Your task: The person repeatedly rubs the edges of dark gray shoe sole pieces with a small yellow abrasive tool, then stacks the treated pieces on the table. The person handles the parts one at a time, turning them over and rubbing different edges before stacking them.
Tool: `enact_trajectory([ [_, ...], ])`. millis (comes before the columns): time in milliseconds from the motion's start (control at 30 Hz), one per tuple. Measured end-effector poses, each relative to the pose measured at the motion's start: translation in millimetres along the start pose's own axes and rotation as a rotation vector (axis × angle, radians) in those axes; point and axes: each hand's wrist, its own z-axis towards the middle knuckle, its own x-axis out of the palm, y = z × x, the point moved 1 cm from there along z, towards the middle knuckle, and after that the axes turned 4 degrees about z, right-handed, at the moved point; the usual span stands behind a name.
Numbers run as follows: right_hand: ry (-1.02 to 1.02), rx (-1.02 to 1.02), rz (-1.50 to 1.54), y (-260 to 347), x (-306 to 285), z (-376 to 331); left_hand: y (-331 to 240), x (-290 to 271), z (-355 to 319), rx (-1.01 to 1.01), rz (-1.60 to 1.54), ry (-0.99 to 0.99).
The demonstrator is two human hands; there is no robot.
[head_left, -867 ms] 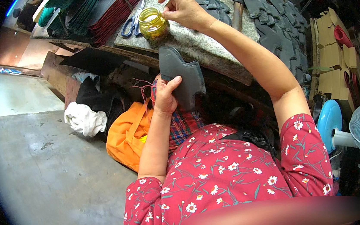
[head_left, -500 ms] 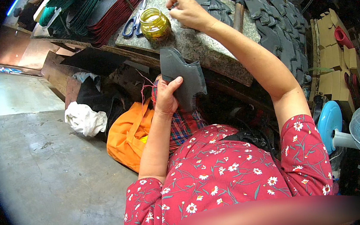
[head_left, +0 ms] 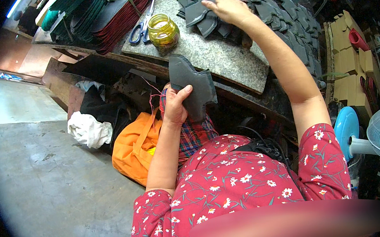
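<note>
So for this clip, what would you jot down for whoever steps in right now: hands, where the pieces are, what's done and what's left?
Left hand: grips one dark grey cut piece upright, in front of the stone slab.
Right hand: stretched out over the pile of dark cut pieces on the slab, fingers spread, nothing gripped.
Nearby: jar of yellow liquid and blue-handled scissors on the slab.
Done: one piece is in hand.
Left: many pieces lie spread on the bench.

Her left hand [head_left: 176,107] is raised in front of her chest, elbow bent, fingers and thumb curled shut in a grip. Her right arm stretches far forward, almost straight, and the right hand [head_left: 227,9] lies palm down with its fingers spread loosely.
</note>
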Motion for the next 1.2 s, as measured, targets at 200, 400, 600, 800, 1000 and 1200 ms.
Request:
enact_trajectory([
  [200, 0.003, -0.058, 0.019, -7.6, 30.8, 10.0, 1.2, -1.5, 0.1, 0.011, 0.007, -0.006],
  [400, 0.037, -0.132, 0.163, -30.5, 34.0, 10.4, -3.3, 4.0, 0.6, 0.017, 0.013, -0.012],
  [600, 0.150, -0.208, 0.364, -39.9, 31.4, 2.1, -24.9, 35.3, 13.9, 0.111, 0.136, -0.030],
  [800, 0.262, -0.165, 0.714, -30.4, 10.7, -16.5, -40.8, 50.3, 56.6, 0.011, 0.211, -0.029],
  [1000, 0.154, 0.166, 0.910, -22.3, 9.2, -30.7, -46.6, 47.6, 71.6, -0.099, 0.236, -0.010],
  [1200, 0.224, 0.042, 1.103, -20.4, 6.3, -44.8, -52.2, 56.6, 65.9, -0.072, 0.260, -0.057],
])
